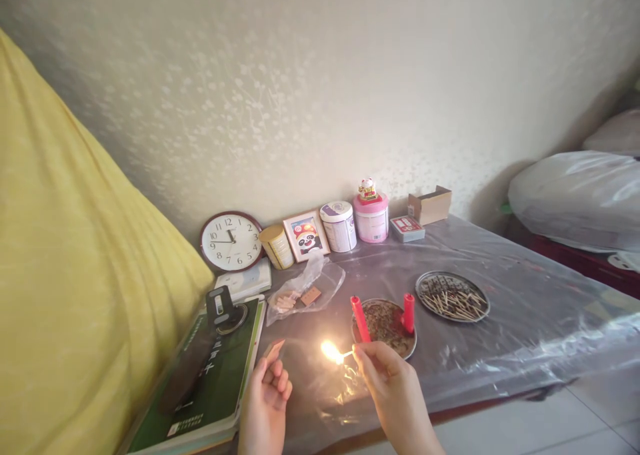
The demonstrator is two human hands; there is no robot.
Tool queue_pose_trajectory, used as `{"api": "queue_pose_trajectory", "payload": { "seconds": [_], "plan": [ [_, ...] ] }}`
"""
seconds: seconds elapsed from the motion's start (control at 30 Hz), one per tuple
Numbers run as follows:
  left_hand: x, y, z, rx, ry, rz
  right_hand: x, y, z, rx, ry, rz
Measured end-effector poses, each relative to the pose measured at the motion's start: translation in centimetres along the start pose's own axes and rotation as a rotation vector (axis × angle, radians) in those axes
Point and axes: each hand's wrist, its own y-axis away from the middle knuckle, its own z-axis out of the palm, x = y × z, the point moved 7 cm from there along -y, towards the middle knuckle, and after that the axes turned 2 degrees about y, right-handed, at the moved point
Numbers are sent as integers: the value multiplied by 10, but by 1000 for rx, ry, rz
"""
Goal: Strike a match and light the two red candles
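A burning match [347, 354] is pinched between the thumb and fingers of my right hand [387, 382], its bright flame pointing left. My left hand [266, 395] grips a small brown matchbox striker piece [275, 348] between thumb and fingers. Just beyond my right hand, a round metal plate [385, 322] with a brown, stained surface carries two red candles. The left candle [360, 318] leans a little; the right candle [409, 313] stands upright. No flame shows on either wick. Part of the plate is hidden behind my right hand.
Right of the candles lies a round tray [453, 297] of used matches. A clear plastic bag [310, 288] holds matches and a striker piece. A green book [210, 375] lies at left beside a yellow curtain [75, 275]. A clock [233, 240] and tins line the wall.
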Motion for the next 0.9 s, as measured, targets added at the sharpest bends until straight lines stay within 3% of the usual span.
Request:
{"api": "queue_pose_trajectory", "payload": {
  "seconds": [0.6, 0.9],
  "plan": [
    [-3, -5, -2, 14, -9, -11, 4, -3, -2, 5, -48, 26],
    [-4, -8, -3, 12, -28, -2, -1, -4, -2, -2, -4, -43]
  ]
}}
